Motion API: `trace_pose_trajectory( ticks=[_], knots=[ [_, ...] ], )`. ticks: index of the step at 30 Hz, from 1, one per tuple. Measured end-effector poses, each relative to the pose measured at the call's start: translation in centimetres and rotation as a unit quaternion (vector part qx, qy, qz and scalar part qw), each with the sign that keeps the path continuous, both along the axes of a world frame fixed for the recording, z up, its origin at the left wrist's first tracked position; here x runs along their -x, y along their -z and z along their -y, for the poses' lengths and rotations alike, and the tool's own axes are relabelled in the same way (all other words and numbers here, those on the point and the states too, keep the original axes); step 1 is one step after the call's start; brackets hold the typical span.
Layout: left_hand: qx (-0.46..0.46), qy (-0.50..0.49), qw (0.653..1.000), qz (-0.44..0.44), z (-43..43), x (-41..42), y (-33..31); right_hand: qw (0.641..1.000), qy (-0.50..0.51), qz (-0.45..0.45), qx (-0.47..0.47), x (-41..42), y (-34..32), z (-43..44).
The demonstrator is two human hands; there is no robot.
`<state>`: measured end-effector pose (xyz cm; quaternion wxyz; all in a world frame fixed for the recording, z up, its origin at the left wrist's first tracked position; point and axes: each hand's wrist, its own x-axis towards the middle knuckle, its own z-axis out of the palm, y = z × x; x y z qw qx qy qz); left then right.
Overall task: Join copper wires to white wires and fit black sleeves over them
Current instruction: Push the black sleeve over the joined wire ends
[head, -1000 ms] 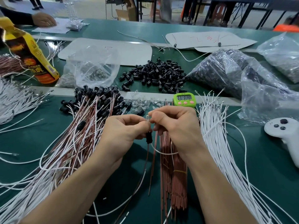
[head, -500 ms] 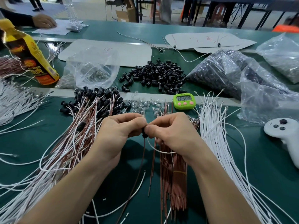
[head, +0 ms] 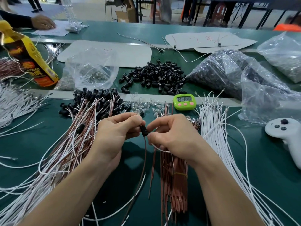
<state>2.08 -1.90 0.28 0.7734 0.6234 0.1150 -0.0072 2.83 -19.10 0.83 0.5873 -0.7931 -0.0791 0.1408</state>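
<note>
Left hand point(head: 114, 136) and right hand point(head: 172, 136) pinch black sleeve point(head: 144, 130) between curled fingertips, above green table point(head: 260, 160). Copper wire point(head: 145, 160) hangs from sleeve; white wire point(head: 160, 149) loops under right hand. Copper bundle point(head: 177, 180) below, loose white wires point(head: 216, 136) right, timer point(head: 184, 102) beyond.

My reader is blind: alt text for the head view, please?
The left hand and right hand pinch a black sleeve over a green table, a copper wire and white wire trailing below. Sleeved wires lie left, white wires right, a green timer behind.
</note>
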Motion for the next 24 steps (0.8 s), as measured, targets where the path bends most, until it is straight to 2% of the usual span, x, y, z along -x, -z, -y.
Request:
trace_pose_trajectory(
  ticks=[7,16,21,24],
  knots=[
    [0.025,-0.015,1.000,-0.004,-0.1,-0.1,-0.2,0.995,0.084,0.057,-0.023,0.3,0.5,-1.4],
    [0.050,-0.025,0.998,0.011,-0.1,-0.1,-0.3,0.994,-0.009,0.047,0.099,0.6,-0.2,-1.2],
    [0.072,-0.036,0.997,0.003,-0.2,-0.3,-0.2,0.995,0.074,0.051,0.032,0.3,0.3,-1.8],
    [0.069,-0.026,0.997,0.009,-0.3,-0.3,-0.3,0.996,0.087,0.035,-0.009,0.5,0.7,-2.7]
  ],
)
